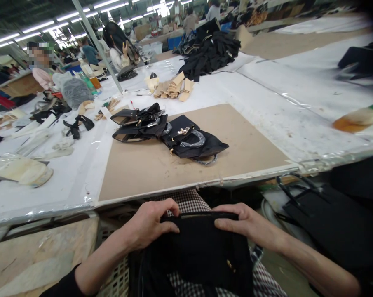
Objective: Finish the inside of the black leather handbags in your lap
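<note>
Head view, both hands (pixel 147 225) gripping black bag (pixel 198 253), checkered cloth (pixel 265 280) beneath

Bag workshop: handbags (pixel 180 124), black pile (pixel 212 49), probably workers (pixel 190 21) beyond.

A plain black sleeve (pixel 61 286) ends partway along the left forearm (pixel 104 258) in a smooth edge, leaving the slim stretch from there to the bare left hand (pixel 157 222) uncovered, while the right forearm (pixel 316 260) is bare along its visible length up to the equally bare right hand (pixel 243 225). Over the lap is a gingham garment (pixel 188 201) in small, even checks of dark brown and off-white, its cut too hidden to tell; both thumbs have short nails.
</note>
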`<state>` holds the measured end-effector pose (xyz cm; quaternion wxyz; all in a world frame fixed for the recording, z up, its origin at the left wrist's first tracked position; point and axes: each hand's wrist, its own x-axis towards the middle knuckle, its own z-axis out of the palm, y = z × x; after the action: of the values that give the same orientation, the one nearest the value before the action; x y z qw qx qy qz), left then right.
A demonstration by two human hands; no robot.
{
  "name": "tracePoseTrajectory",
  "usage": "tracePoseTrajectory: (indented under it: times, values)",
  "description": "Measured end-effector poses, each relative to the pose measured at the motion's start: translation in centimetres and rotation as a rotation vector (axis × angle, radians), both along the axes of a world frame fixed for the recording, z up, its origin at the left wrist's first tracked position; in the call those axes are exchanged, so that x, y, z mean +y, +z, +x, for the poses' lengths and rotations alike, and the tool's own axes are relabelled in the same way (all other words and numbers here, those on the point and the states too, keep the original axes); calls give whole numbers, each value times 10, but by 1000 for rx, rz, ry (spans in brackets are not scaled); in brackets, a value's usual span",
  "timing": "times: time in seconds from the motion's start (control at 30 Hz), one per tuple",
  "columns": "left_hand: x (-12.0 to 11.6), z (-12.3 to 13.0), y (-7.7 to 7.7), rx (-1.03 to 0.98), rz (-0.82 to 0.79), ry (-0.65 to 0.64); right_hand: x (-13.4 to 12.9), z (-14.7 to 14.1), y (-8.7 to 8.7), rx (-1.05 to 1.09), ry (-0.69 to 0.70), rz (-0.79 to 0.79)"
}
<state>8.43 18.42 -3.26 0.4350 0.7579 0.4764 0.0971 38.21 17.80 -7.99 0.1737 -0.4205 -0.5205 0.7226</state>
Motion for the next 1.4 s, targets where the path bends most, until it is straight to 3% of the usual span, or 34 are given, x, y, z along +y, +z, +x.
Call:
tracePoseTrajectory:
  times: [0.3, 0.63, 0.87, 1.07, 1.13, 1.27, 1.4]
  values:
    - [3, 14, -4, 3, 82, -38, -10, 3, 0, 23, -16, 9]
    - [-3, 23, -4, -19, -19, 181, -12, 1, 2, 82, -56, -19]
    - [0, 24, -9, -3, -97, 224, -17, -1, 2, 38, -115, -26]
    - [1, 25, -7, -44, -140, 266, -19, -1, -1, 40, -102, 95]
    - [1, 24, -5, -71, -169, 228, -20, -1, -1, 41, -107, 98]
    - [1, 23, 3, -44, -205, 21, -17, 0, 6, -4, -82, 37]
    - [-1, 20, 5, -41, -193, 20, -12, 8, 20, -27, 47, 33]
